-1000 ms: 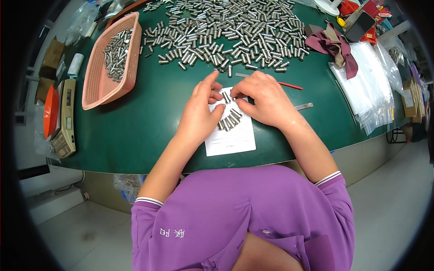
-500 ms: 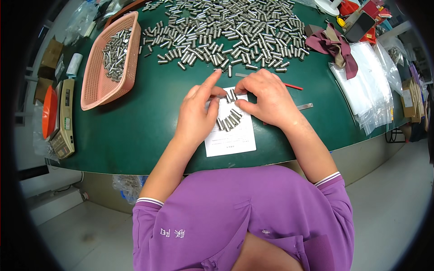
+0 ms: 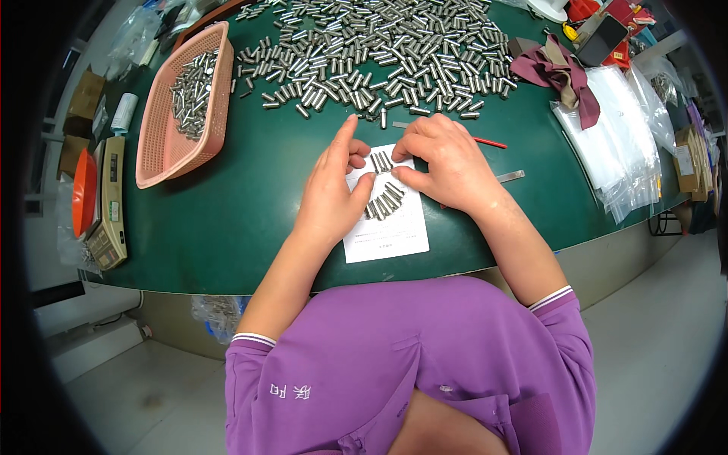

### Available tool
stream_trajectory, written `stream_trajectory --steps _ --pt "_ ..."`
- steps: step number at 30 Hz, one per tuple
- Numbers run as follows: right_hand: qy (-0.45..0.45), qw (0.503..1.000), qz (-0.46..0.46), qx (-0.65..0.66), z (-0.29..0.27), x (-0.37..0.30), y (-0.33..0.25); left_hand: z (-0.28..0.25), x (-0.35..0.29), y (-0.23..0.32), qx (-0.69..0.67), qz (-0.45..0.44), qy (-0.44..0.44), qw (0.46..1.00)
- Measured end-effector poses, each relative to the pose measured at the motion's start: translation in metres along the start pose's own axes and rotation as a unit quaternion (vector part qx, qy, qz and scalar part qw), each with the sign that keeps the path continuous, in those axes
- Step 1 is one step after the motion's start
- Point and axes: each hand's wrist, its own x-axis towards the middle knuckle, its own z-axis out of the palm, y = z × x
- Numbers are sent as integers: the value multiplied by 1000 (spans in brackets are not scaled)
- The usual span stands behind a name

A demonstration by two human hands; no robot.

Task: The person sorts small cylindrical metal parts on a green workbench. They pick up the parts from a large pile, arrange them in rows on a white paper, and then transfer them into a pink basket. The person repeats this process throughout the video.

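Note:
A white printed sheet [image 3: 388, 241] lies on the green table in front of me. On it rests a curved row of several short metal pins [image 3: 385, 203], side by side. Just beyond that row stands a smaller group of pins [image 3: 381, 161], between my two hands. My left hand [image 3: 332, 180] is at the sheet's left edge, index finger stretched out and thumb apart, holding nothing visible. From the right, my right hand [image 3: 444, 163] reaches in with fingers bent and thumb apart, its fingertips close beside the small group. Whether they touch it I cannot tell.
A large heap of metal pins [image 3: 394, 57] spreads across the far table. At the left stand a pink basket [image 3: 144, 163] with more pins and a scale [image 3: 112, 205]. Plastic bags [image 3: 610, 144] and a maroon cloth [image 3: 557, 72] lie right; a red pen [image 3: 491, 142] is beyond my right hand.
My left fingers have drawn back from the small group of pins, which now shows more fully and sits slightly further left. My right hand has shifted only a little.

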Motion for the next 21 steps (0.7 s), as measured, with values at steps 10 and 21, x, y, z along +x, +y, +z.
stream_trajectory --steps 10,21 --pt "-3 1000 12 3 -7 -1 0 10 4 3 -59 -14 1 998" --pt "-15 1000 27 4 -9 -2 3 8 18 18 -1 -52 -35 998"
